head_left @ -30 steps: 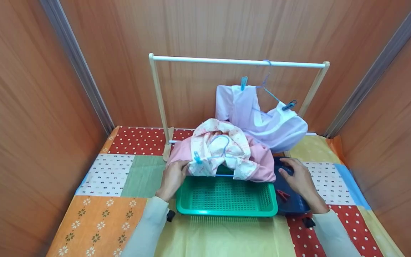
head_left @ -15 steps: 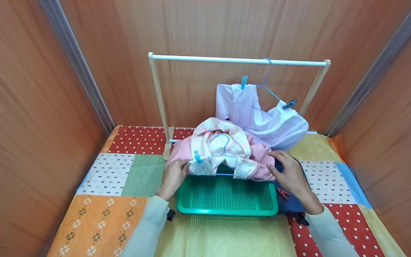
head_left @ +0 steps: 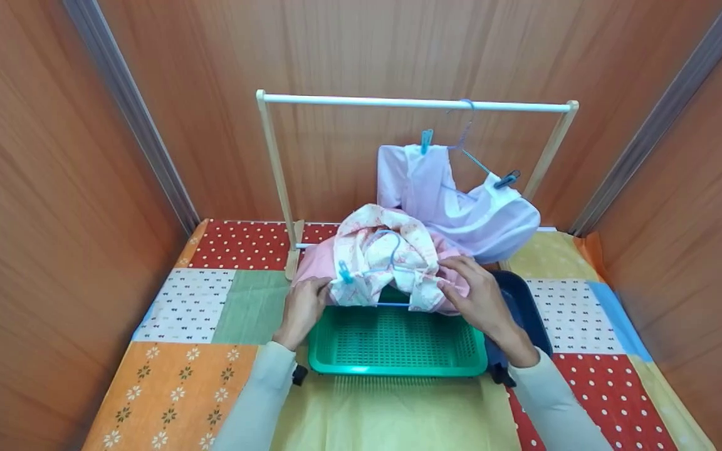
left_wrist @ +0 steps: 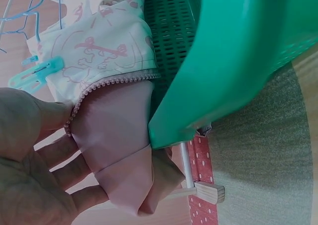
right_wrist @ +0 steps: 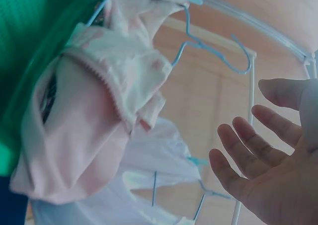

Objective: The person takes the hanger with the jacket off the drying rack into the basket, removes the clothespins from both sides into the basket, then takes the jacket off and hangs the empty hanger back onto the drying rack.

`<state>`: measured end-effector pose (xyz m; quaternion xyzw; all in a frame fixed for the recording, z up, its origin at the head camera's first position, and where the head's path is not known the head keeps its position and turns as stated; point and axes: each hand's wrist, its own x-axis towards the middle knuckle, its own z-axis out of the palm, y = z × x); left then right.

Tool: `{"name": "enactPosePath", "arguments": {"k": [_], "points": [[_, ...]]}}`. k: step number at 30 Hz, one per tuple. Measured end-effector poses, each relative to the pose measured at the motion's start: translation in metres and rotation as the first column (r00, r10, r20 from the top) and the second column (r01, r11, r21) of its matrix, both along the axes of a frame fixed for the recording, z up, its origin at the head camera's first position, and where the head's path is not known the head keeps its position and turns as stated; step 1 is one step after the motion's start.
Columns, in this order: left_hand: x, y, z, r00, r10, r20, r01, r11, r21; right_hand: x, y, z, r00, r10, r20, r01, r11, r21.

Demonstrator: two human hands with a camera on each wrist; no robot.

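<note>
A pink zip jacket [head_left: 317, 266] with a white printed lining lies bunched over the back of a green basket [head_left: 398, 369]. A blue hanger [head_left: 393, 250] sits in it, and a light-blue clothespin [head_left: 345, 272] clips its left part. My left hand [head_left: 303, 307] pinches the jacket's edge beside that clothespin; the left wrist view has the thumb at the zip teeth [left_wrist: 107, 80]. Over the jacket's right side hovers my right hand [head_left: 483, 300], fingers spread and holding nothing. In the right wrist view this hand [right_wrist: 268, 170] is apart from the cloth.
Behind, a rack with a white rod [head_left: 361, 100] bears a pale lilac garment [head_left: 461, 213] on a hanger, clipped with a blue clothespin [head_left: 426, 141] and a dark clothespin [head_left: 507, 179]. A dark blue tray [head_left: 527, 307] stands right of the basket. Wooden panels surround the patchwork cloth [head_left: 185, 376].
My right hand has moved left from above the dark tray to the jacket's right side, covering the red clothespin seen earlier. My left hand keeps its place on the jacket.
</note>
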<state>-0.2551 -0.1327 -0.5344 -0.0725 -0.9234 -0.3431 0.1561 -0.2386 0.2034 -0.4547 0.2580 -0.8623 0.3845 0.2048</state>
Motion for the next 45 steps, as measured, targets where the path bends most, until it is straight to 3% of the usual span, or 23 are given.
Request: {"name": "enactPosePath", "arguments": {"k": [13,24,31,37,45], "points": [[0.002,0.000,0.001,0.998,0.007,0.054,-0.008,1.000,0.012,0.002,-0.042,0.010,0.995,0.100,-0.029,-0.099,0.995,0.003],[0.004,-0.001,0.002,0.998,0.029,0.051,-0.030,1.000,0.007,-0.010,-0.087,-0.001,0.978,0.206,-0.024,-0.203,0.975,0.087],[0.003,0.001,0.004,0.996,0.026,0.082,-0.027,1.000,0.003,-0.015,-0.108,-0.016,0.982,0.187,-0.015,-0.183,0.972,0.147],[0.003,0.000,0.005,0.997,0.047,0.066,-0.046,0.999,-0.015,-0.024,-0.126,-0.019,0.980,0.195,-0.032,-0.186,0.966,0.182],[0.006,0.001,0.003,0.997,0.028,0.072,-0.026,0.999,-0.025,-0.032,-0.150,-0.023,0.976,0.217,-0.021,-0.203,0.941,0.272]]}}
